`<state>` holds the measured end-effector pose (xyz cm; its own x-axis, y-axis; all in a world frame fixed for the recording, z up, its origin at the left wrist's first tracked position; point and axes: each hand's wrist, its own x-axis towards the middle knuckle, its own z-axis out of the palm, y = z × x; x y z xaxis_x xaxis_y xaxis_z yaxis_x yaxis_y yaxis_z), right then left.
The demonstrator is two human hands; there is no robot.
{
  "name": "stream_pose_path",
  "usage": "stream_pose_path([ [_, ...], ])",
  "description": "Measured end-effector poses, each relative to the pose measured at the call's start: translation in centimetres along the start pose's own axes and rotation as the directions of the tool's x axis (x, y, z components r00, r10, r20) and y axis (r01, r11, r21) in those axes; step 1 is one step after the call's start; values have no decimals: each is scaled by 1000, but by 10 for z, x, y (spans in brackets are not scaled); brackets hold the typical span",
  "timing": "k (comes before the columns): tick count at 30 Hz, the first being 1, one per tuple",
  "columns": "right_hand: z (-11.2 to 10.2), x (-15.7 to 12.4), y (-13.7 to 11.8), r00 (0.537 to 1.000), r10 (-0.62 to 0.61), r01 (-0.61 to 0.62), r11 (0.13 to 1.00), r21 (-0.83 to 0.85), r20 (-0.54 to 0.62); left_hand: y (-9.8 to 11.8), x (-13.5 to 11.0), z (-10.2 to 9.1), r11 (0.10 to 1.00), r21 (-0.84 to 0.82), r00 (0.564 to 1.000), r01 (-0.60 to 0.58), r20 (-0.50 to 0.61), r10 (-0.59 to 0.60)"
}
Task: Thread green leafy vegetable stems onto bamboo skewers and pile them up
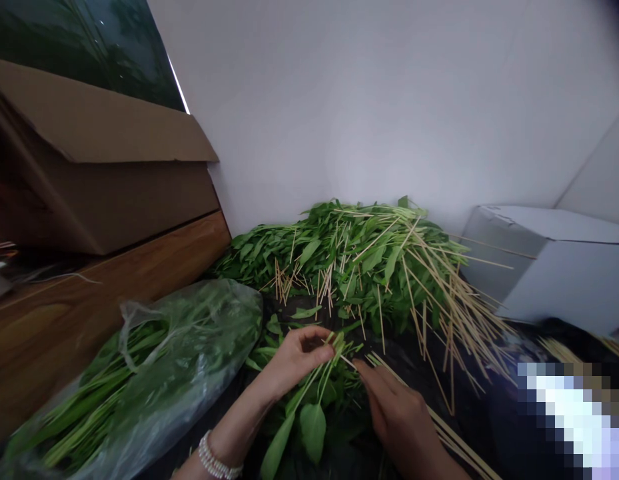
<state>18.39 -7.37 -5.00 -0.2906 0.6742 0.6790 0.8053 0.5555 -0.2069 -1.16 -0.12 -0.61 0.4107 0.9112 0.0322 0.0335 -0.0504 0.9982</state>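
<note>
Green stems point(338, 345) sit pinched between the thumb and forefinger of the left hand point(299, 359), at its two to three o'clock, with twelve pointing away from the person; their leaves point(313, 430) droop toward six and seven. The right hand point(396, 403) has its fingertips closed on a thin stick point(347, 362), which runs out toward ten o'clock and meets the stems beside the left thumb.

Because that stick points at the left fingers, a push with too little control could, I judge, skid off a smooth stem and jab the thumb. A stem might also split if pierced near its edge, or drop out should the left pinch slacken.

More sticks point(459, 440) trail toward four o'clock by the right hand; whether it holds them I cannot tell. Farther off, a heap of greens point(309, 250) lies at twelve, with a fan of sticks point(449, 300) spreading toward two. A clear plastic bag point(189, 373) of greens rests at nine, a cardboard box point(139, 193) at ten, a white box point(564, 260) at two.
</note>
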Motion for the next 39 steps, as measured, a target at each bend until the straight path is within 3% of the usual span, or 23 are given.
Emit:
stream_pose_path([
  [2,-1,0,0,1000,4,-5,1000,13,11,-1,0,1,1000,-18,999,25,42,-24],
  [10,1,-1,-1,1000,5,-5,1000,27,8,-2,0,1,996,-50,997,74,23,-73],
  [17,6,-2,-4,1000,-18,18,999,46,-6,-2,-3,7,997,44,993,56,102,-60],
  [20,4,0,-3,1000,-3,3,998,61,-4,-2,-2,6,999,3,992,51,115,-51],
  [26,0,0,0,1000,1,-1,999,41,-3,-2,2,-6,984,-159,996,82,-9,-85],
  [30,1,-2,-1,1000,5,-5,999,44,-4,-7,3,-9,978,-188,996,87,-8,-90],
  [39,4,0,-5,1000,-14,15,999,33,-16,-14,1,0,996,-47,996,76,44,-74],
])
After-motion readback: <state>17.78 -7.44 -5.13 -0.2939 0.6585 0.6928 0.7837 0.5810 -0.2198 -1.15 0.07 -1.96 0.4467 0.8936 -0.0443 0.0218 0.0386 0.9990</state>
